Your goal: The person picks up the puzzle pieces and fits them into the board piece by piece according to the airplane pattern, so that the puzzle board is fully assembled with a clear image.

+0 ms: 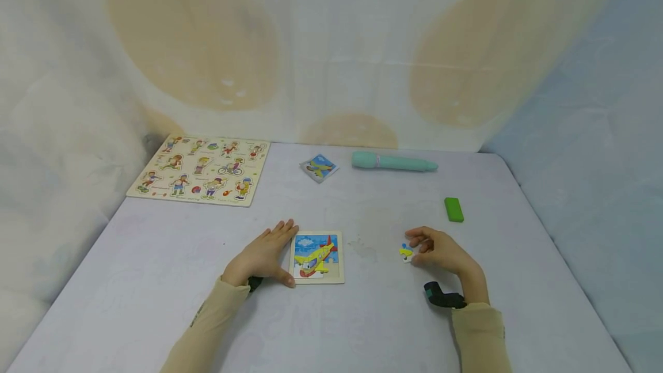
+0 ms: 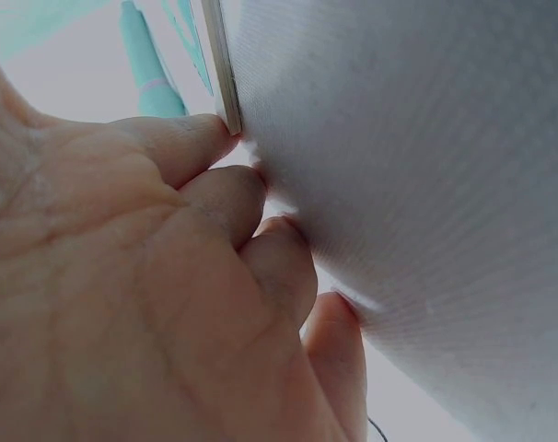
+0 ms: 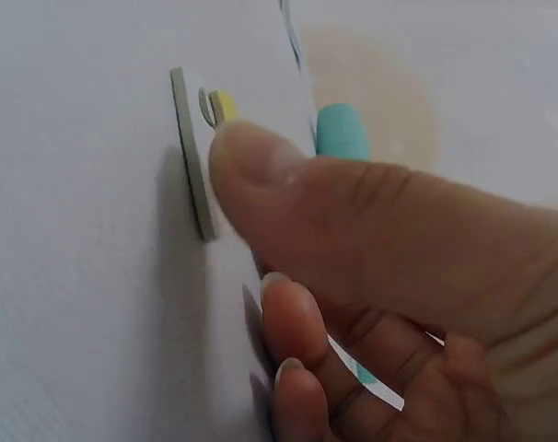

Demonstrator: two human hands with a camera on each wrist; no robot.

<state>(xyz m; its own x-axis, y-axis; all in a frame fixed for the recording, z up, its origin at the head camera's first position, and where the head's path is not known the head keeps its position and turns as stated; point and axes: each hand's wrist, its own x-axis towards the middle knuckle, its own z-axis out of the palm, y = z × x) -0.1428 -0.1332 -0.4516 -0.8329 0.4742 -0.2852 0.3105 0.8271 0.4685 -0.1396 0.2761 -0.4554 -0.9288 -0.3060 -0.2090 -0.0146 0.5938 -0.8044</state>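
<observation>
A small framed jigsaw puzzle (image 1: 341, 257) with a yellow airplane picture lies on the table, bare wood showing at its lower right. My left hand (image 1: 264, 256) rests along its left side, fingers extended and thumb near the lower left corner. The left wrist view shows a fingertip against the puzzle's edge (image 2: 223, 78). To the right, my right hand (image 1: 444, 253) pinches a small white, yellow and blue puzzle piece (image 1: 406, 252) at the fingertips. In the right wrist view the thumb covers part of that piece (image 3: 192, 157); the opposing fingertip is hidden.
A large board with cartoon figures (image 1: 198, 170) lies at the back left. A small airplane picture card (image 1: 319, 168) and a teal pen-shaped object (image 1: 395, 162) are at the back. A green block (image 1: 453, 210) lies beyond my right hand. Cloth walls (image 1: 342, 50) enclose the table.
</observation>
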